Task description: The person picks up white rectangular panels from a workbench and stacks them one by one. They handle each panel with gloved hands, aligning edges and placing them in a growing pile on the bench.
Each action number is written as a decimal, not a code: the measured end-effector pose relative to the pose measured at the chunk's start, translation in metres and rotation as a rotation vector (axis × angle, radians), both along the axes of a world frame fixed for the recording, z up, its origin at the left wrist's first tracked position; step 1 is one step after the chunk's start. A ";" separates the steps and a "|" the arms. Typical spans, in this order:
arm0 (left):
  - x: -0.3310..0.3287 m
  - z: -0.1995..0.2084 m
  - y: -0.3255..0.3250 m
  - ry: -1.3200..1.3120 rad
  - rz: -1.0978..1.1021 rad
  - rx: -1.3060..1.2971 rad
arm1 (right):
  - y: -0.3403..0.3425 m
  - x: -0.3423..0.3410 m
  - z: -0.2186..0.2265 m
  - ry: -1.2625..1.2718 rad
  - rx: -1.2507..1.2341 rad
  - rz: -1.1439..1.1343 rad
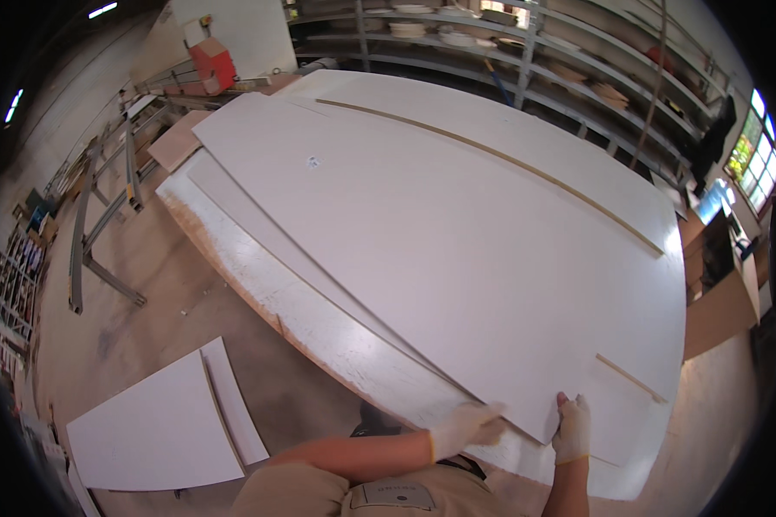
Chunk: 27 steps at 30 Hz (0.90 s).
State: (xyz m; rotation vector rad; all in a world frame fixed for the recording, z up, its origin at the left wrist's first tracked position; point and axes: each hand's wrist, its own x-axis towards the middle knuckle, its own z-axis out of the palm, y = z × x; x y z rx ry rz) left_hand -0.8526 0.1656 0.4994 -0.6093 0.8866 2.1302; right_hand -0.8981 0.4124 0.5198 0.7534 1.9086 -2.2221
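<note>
A large white board (405,233) lies on a pale, worn worktable (241,254), on top of another white sheet (319,297) whose edge shows along the near side. My right hand (572,428), in a white glove with bare fingertips, closes on the board's near right corner. Against the near edge, just to the left, is my left hand (470,427), also gloved. Motion smears its fingers, so its grip is unclear. A short thin strip (629,377) rests to the right of my right hand. Along the far side runs a long narrow brown strip (500,159).
Two white panels (159,426) are at the lower left, below the table. Metal frames (103,224) stand on the floor at left. Behind the table are metal shelves (526,60) and a red box (213,65). Cardboard (720,314) stands past the right edge.
</note>
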 end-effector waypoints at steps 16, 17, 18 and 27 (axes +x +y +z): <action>-0.038 -0.004 -0.237 0.442 1.103 -0.057 | 0.151 0.180 0.021 -0.155 0.209 -0.376; -0.034 -0.006 -0.236 0.423 1.103 -0.059 | 0.149 0.188 0.020 -0.181 0.273 -0.399; -0.031 -0.008 -0.236 0.472 1.126 -0.048 | 0.147 0.195 0.019 -0.201 0.335 -0.425; -0.014 -0.008 -0.216 0.557 1.177 0.087 | 0.102 0.234 0.088 -0.316 0.850 -0.413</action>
